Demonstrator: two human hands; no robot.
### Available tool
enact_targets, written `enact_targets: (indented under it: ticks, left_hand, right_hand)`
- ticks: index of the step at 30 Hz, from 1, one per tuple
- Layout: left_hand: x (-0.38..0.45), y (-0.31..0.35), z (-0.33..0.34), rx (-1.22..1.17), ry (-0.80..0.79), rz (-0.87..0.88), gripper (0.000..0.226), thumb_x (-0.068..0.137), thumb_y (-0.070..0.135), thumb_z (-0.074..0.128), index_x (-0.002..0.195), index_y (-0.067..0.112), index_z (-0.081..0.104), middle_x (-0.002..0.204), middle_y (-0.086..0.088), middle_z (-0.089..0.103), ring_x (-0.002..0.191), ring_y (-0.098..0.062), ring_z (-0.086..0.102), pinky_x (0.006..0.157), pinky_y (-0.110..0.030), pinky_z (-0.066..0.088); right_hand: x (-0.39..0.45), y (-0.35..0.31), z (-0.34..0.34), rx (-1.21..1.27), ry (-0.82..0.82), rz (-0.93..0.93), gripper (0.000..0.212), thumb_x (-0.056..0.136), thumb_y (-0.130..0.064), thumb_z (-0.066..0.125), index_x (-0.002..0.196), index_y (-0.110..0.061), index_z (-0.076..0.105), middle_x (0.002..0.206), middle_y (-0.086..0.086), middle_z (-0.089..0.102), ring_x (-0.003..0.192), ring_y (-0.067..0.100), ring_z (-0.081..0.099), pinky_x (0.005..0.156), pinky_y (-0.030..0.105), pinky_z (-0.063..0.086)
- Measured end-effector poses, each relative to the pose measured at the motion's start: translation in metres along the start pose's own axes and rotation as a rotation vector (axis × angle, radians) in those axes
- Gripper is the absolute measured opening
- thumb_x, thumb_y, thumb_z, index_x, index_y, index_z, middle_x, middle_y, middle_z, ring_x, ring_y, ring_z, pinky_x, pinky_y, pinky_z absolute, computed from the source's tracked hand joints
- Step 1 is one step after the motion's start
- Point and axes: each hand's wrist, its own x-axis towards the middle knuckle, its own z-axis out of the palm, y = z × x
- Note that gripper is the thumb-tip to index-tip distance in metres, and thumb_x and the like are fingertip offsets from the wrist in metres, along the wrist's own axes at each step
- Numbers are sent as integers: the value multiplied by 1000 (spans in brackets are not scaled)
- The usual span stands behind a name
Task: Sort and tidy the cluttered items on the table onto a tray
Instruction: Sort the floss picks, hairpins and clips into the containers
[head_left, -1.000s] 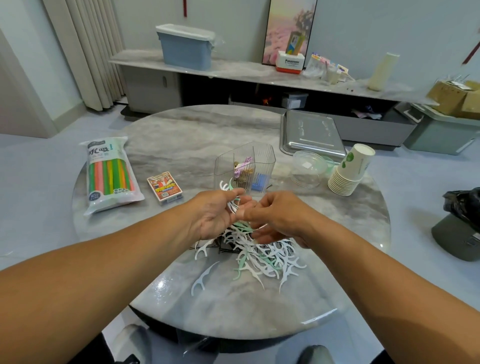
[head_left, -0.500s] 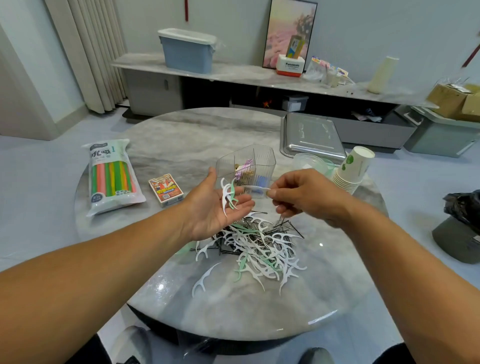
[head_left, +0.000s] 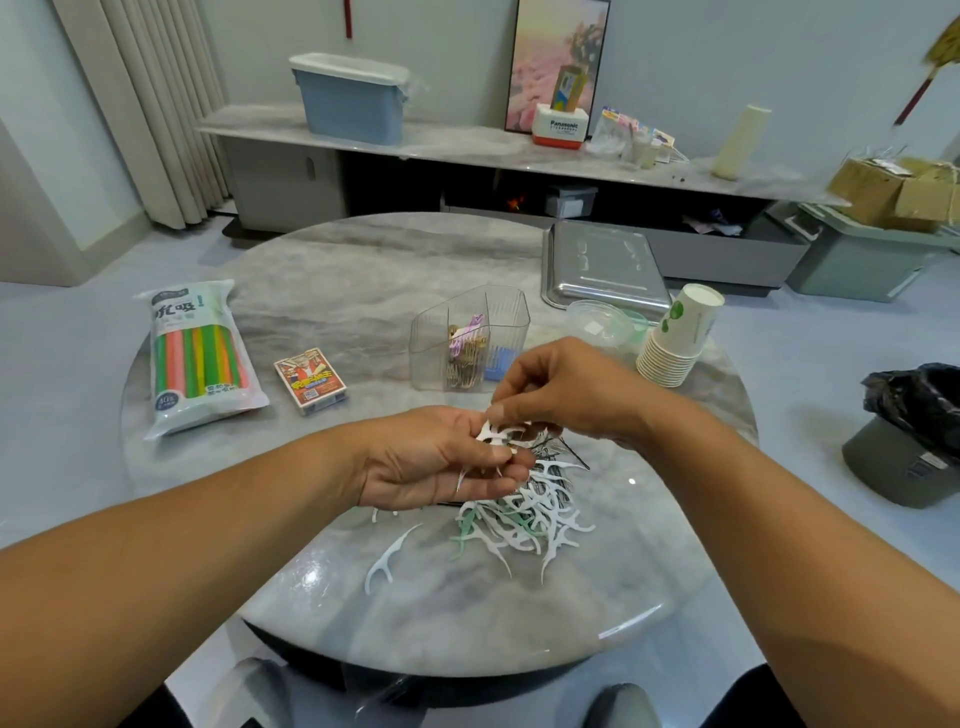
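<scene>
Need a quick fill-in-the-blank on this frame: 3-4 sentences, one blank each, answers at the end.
1. The left hand holds a small bunch of white ____.
2. The stack of paper cups lies on its ____.
3. The clear organizer stands between the card box and the ____ cups.
4. The metal tray sits at the table's ____ edge.

Missing words: floss picks; side; paper; far

My left hand (head_left: 441, 462) and right hand (head_left: 566, 395) are bare, with no rings, watch or gloves on them. Both forearms are uncovered up to the frame edge (no sleeve shows on either).
</scene>
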Motion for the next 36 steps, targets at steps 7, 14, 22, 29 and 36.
enact_targets:
  ticks: [7,14,22,29,36]
  left_hand:
    - [-1,6,-6,-59,38,96,32,83,-5,58,115,-3,64,97,-17,72,83,-20,73,75,-28,62]
    - [-2,7,-6,-36,61,106,30,97,-6,48,124,0,62,99,-16,72,84,-20,72,79,-29,62]
    - [-3,7,-4,-73,123,145,25,100,-4,48,118,-2,64,102,-16,73,79,-17,71,74,-27,62]
    - [-4,18,-10,-338,191,168,58,99,48,51,123,-4,57,107,-24,68,98,-32,70,87,-41,60]
    - [-11,21,-7,-283,36,188,63,100,45,47,133,-7,54,103,-18,65,85,-22,67,80,-31,61]
  right_hand:
    - [-1,6,-7,216,4,209,19,87,-17,80,97,-1,75,83,5,78,59,6,62,51,18,51]
    - [-1,7,-12,384,28,215,15,89,-17,78,100,-8,75,89,6,77,71,12,69,61,23,58]
    - [1,4,-8,345,116,220,9,89,-12,76,92,-3,73,75,9,72,62,11,68,58,21,57]
    - [3,4,8,213,658,-138,4,92,-18,74,90,-14,75,76,-2,73,70,10,71,67,22,60]
    - [-2,15,59,-548,565,-894,9,91,-16,76,87,-8,76,94,4,73,82,26,68,73,42,52]
